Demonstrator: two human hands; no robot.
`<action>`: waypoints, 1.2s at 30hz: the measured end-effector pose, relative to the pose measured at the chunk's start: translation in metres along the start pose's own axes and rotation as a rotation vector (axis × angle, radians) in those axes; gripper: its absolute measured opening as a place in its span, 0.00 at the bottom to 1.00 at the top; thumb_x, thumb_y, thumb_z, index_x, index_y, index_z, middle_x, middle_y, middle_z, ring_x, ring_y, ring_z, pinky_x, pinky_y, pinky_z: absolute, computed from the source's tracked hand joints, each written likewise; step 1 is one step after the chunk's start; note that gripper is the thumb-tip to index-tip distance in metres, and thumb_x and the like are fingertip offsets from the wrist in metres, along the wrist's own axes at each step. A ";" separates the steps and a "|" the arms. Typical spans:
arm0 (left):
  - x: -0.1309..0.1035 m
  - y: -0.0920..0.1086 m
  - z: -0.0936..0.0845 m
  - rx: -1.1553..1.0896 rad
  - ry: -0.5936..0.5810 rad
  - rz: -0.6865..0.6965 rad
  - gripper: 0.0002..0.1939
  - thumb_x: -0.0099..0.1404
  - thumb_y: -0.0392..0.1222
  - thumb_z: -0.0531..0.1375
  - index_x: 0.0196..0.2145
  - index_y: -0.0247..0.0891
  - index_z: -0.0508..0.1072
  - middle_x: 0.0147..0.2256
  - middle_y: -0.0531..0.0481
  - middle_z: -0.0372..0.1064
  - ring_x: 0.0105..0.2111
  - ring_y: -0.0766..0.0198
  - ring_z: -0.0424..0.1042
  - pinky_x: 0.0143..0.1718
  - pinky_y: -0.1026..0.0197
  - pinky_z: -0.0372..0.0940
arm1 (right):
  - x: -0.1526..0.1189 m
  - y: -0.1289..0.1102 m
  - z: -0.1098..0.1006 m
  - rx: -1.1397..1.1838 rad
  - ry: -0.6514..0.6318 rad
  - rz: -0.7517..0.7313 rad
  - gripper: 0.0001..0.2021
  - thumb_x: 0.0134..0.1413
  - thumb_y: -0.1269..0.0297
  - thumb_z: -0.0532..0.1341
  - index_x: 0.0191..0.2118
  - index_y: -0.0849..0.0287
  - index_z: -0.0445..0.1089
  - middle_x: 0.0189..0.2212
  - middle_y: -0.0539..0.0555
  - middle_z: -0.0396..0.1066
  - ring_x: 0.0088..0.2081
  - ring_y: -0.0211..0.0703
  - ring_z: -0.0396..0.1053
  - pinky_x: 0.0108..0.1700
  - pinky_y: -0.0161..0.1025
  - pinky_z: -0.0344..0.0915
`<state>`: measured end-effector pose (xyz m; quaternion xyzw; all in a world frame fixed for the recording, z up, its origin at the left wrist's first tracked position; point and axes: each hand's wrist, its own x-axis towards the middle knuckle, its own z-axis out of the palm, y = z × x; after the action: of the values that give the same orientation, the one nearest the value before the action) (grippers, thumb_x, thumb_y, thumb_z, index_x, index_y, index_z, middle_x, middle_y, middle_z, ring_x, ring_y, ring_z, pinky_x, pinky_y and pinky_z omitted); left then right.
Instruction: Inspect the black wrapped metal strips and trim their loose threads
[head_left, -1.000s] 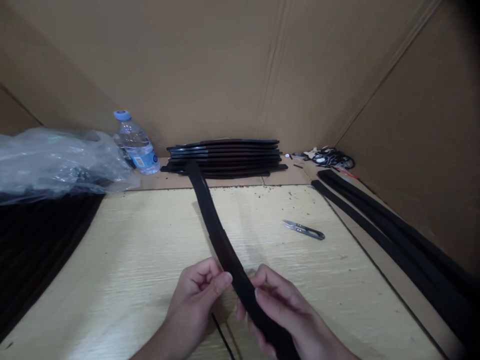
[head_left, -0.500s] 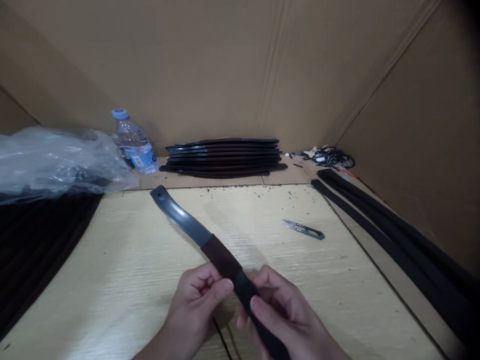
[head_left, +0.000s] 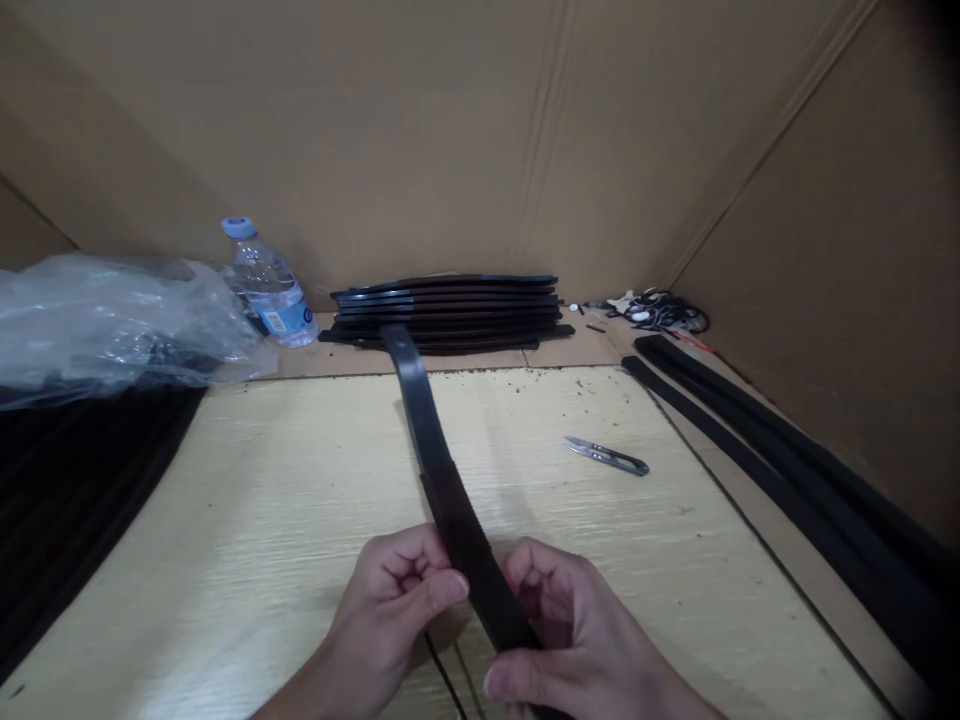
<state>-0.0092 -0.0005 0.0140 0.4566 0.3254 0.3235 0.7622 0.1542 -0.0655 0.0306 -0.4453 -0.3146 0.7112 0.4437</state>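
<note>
Centrally, left fingers (head_left: 448,585) pinch the dark strip (head_left: 459,510), nearly closed; right fingers (head_left: 525,674), loosely curled, grip its near end. Strip slants above pale wooden counter (head_left: 285,490). Snips (head_left: 609,457) lie right; beyond, bottle (head_left: 279,305), strip stack (head_left: 450,312), cardboard walls (head_left: 390,130).

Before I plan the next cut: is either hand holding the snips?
No, the snips lie on the board, apart from both hands.

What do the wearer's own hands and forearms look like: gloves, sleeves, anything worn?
Left hand and right hand are both bare: no gloves, and no rings, watch or bracelet visible. No sleeves show on the visible forearms. No cables or markings can be made out on them.
</note>
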 end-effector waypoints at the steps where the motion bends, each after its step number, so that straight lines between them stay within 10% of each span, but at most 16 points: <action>1: 0.000 0.002 0.002 -0.028 -0.034 -0.005 0.14 0.57 0.45 0.64 0.22 0.32 0.68 0.20 0.52 0.65 0.21 0.69 0.62 0.23 0.67 0.55 | 0.000 0.000 0.000 0.028 -0.018 0.014 0.20 0.35 0.67 0.72 0.30 0.58 0.59 0.25 0.45 0.67 0.21 0.31 0.62 0.24 0.31 0.60; 9: 0.006 0.006 0.007 -0.063 0.018 -0.048 0.16 0.61 0.43 0.60 0.21 0.36 0.61 0.19 0.49 0.70 0.20 0.63 0.69 0.24 0.64 0.60 | -0.005 -0.006 0.004 0.060 -0.011 -0.049 0.12 0.55 0.56 0.61 0.34 0.58 0.59 0.33 0.51 0.71 0.24 0.30 0.63 0.27 0.31 0.59; 16: 0.007 0.000 0.006 -0.078 0.057 -0.014 0.17 0.46 0.48 0.70 0.28 0.32 0.73 0.25 0.49 0.71 0.26 0.64 0.68 0.28 0.64 0.62 | 0.001 0.006 0.001 0.039 -0.038 -0.143 0.21 0.46 0.59 0.68 0.46 0.56 0.65 0.37 0.54 0.69 0.34 0.39 0.66 0.27 0.31 0.59; 26: 0.006 -0.002 0.005 0.054 0.147 0.000 0.22 0.55 0.51 0.63 0.17 0.35 0.59 0.16 0.60 0.48 0.17 0.74 0.45 0.19 0.68 0.41 | 0.003 0.009 0.007 0.013 0.068 0.001 0.18 0.52 0.47 0.60 0.32 0.57 0.58 0.25 0.50 0.71 0.13 0.26 0.56 0.15 0.25 0.51; 36: 0.009 -0.008 -0.003 -0.037 -0.011 0.063 0.19 0.50 0.51 0.66 0.23 0.32 0.66 0.20 0.54 0.60 0.21 0.71 0.56 0.22 0.67 0.50 | 0.000 0.005 0.011 -0.025 0.083 -0.010 0.17 0.42 0.58 0.70 0.36 0.62 0.70 0.20 0.47 0.65 0.20 0.31 0.60 0.22 0.29 0.57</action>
<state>-0.0045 0.0049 0.0040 0.4541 0.3007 0.3508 0.7618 0.1420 -0.0678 0.0312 -0.4785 -0.3069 0.6860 0.4543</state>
